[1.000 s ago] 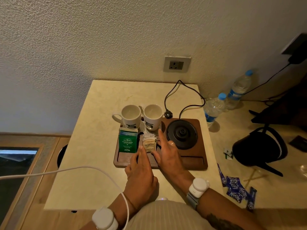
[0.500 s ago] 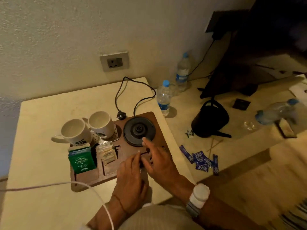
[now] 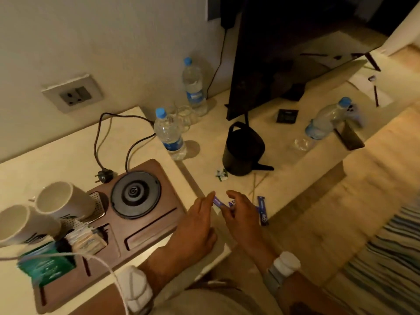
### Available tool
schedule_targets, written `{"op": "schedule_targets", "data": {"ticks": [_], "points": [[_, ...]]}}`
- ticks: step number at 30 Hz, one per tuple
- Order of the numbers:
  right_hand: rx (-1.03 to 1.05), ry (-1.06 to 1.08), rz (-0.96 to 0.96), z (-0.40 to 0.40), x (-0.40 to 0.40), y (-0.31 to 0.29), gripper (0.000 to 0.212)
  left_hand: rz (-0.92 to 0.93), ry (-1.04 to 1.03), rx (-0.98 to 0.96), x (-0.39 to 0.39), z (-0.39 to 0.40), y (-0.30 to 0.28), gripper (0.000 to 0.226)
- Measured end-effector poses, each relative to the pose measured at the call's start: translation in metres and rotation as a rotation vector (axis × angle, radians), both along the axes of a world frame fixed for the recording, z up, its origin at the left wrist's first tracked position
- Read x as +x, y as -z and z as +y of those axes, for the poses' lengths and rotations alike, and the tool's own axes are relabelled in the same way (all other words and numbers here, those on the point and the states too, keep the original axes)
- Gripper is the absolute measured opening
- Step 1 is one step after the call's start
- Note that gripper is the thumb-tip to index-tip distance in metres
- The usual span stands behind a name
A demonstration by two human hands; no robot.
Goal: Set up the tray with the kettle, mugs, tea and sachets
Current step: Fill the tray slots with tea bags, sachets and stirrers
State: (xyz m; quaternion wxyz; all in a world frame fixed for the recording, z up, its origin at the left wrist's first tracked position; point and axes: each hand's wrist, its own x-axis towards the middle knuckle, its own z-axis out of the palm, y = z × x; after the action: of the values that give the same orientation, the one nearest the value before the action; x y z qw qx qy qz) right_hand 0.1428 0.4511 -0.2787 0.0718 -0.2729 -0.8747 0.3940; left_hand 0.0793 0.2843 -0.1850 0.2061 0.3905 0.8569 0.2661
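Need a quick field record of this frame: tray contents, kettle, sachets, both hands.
tray: wooden tray on the raised table
on tray: kettle base, two white mugs, green tea box, pale sachets
kettle: black kettle off its base, on the lower counter
blue sachets: on the counter right of the tray; one blue sachet lies apart
left hand: left hand at the blue sachets, fingertips touching one
right hand: right hand fingers curled over the sachets; grip unclear
other: water bottles, unplugged plug
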Motion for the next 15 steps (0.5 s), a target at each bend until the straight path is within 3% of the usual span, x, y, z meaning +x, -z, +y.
{"op": "schedule_targets", "data": {"ticks": [3,9,15], "points": [[0.122,-0.144,-0.159,0.024,-0.033,0.018,0.051,-0.076,-0.028,-0.011,0.0,0.013,0.005,0.087],[0.555,-0.389,-0.402,0.035,-0.114,0.033,0.058,-0.131,-0.075,-0.024,-0.002,-0.006,0.009,0.086],[0.64,-0.387,-0.479,0.021,-0.138,0.046,0.041,-0.169,-0.202,-0.005,-0.004,-0.007,0.011,0.089]]}}
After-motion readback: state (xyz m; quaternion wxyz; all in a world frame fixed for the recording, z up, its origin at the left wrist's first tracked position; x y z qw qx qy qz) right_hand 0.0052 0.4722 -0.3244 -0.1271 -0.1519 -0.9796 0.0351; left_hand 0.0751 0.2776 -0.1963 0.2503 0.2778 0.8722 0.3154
